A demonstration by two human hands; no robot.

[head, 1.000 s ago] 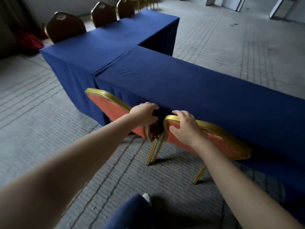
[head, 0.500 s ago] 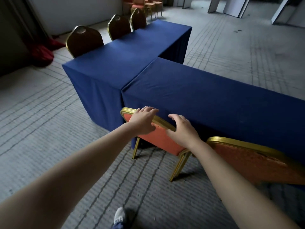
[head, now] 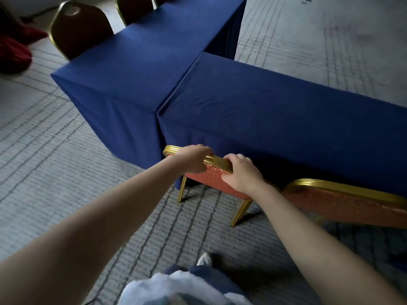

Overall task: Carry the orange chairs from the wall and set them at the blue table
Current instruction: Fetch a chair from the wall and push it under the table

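1. Where the carpet [head: 44, 172] runs out toward 10 o'clock, a red cloth heap [head: 12, 55] lies on the floor. It is not part of the task.
2. 11 o'clock: a dark-backed chair [head: 81, 29] stands at the far side of the table, and a second one [head: 134, 7] is just beyond it.
3. 12 to 2 o'clock: the blue table [head: 275, 111] is two cloth-draped sections meeting at an angle.
4. Centre, left hand [head: 193, 158]: the fingers are curled over the gold top rail of the orange chair [head: 214, 173], grasping it near the rail's left corner.
5. Orange chair: the back is upright, just beside the skirt at the near-left corner of the right-hand section. Two gold rear legs appear to be down on the carpet. The seat is hidden.
6. Right hand [head: 242, 175]: the fingers are hooked over the same rail with the thumb on the orange back panel, so it is grasping too.
7. 3 to 4 o'clock: a second orange chair [head: 343, 203] stands along the same table edge, near the first. No hand is on it. Contact between the two cannot be resolved.
8. Judgement: the step in hand is the final placing of this chair, with carrying apparently done. The next move calls for a small squaring push so the back lines up with its neighbour. After that, both hands let go and the person walks back to the wall for another chair.
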